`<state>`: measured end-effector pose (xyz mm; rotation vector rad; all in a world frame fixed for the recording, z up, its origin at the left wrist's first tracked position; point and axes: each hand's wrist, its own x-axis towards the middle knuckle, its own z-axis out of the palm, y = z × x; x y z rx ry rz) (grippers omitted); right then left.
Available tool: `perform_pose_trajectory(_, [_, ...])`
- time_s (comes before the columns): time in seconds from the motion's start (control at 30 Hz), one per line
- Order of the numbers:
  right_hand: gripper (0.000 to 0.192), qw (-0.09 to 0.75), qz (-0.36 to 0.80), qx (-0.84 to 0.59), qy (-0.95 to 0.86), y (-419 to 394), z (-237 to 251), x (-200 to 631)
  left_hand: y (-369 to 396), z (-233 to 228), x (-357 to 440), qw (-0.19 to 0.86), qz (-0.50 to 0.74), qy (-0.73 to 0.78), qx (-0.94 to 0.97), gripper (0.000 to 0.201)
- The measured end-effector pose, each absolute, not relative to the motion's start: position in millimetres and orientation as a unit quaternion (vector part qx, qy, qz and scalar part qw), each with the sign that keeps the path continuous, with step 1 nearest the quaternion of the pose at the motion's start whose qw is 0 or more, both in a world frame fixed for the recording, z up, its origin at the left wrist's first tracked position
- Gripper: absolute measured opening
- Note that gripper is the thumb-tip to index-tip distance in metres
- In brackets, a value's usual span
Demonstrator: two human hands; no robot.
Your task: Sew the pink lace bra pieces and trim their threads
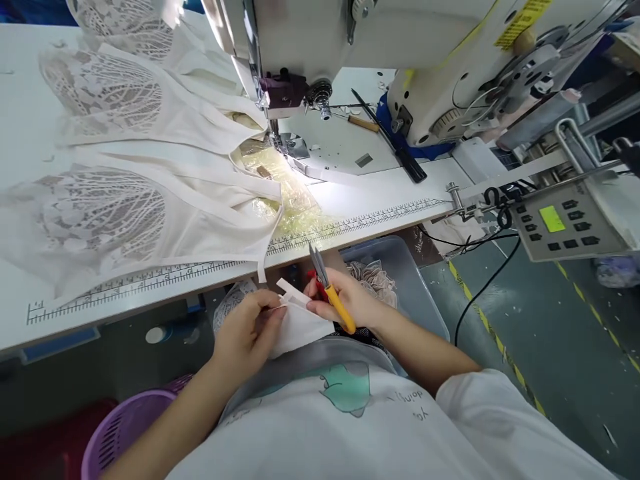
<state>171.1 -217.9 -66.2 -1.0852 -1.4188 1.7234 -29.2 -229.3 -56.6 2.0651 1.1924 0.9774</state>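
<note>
My left hand [249, 330] is closed, pinching the edge of a white fabric piece [300, 330] between thumb and fingers. The piece hangs over my lap, and a short white strip stands up from its upper edge. My right hand [353, 300] is wrapped round a pair of scissors [340, 309] with a yellow and a red handle, grey blades pointing up toward the table edge. Its thumb also rests against the fabric's right side. On the table, left of the needle, lie white lace garment pieces [120, 213] with straps reaching the front edge.
A sewing machine [295, 37] stands above the white table [30, 280], whose front edge bears a printed ruler. A black-handled tool [411, 165] lies by the machine base. Below are a grey bin [420, 293] of fabric pieces and a purple basket [127, 417]. A control panel [565, 223] juts out right.
</note>
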Motion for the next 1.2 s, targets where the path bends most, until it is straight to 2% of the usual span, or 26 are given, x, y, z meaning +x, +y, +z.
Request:
perform_pose_trajectory(0.1, [0.036, 0.357, 0.591, -0.426, -0.585, -221.8, -65.6, 172.3, -231.4, -56.3, -28.2, 0.348, 0.372, 0.499, 0.701, 0.001])
perform_pose_trajectory(0.2, [0.033, 0.369, 0.538, -0.417, -0.633, -226.6, -65.7, 174.2, -231.2, -54.1, -25.9, 0.408, 0.365, 0.543, 0.637, 0.008])
perform_pose_trajectory(0.37, [0.026, 0.355, 0.463, -0.471, -0.661, -231.3, -66.6, 172.6, -231.5, -52.7, -22.2, 0.432, 0.34, 0.576, 0.605, 0.017])
perform_pose_trajectory(0.63, [0.008, 0.362, 0.49, -0.426, -0.668, -233.3, -69.1, 173.7, -232.7, -47.6, -24.0, 0.431, 0.279, 0.559, 0.652, 0.019])
perform_pose_trajectory(0.97, [0.012, 0.333, 0.469, -0.459, -0.677, -236.5, -72.6, 172.3, -235.2, -45.6, -20.2, 0.324, 0.284, 0.521, 0.737, 0.025])
perform_pose_trajectory(1.2, [0.032, 0.3, 0.547, -0.462, -0.63, -233.5, -74.8, 178.8, -236.4, -44.7, -28.3, 0.47, 0.333, 0.582, 0.574, 0.02])
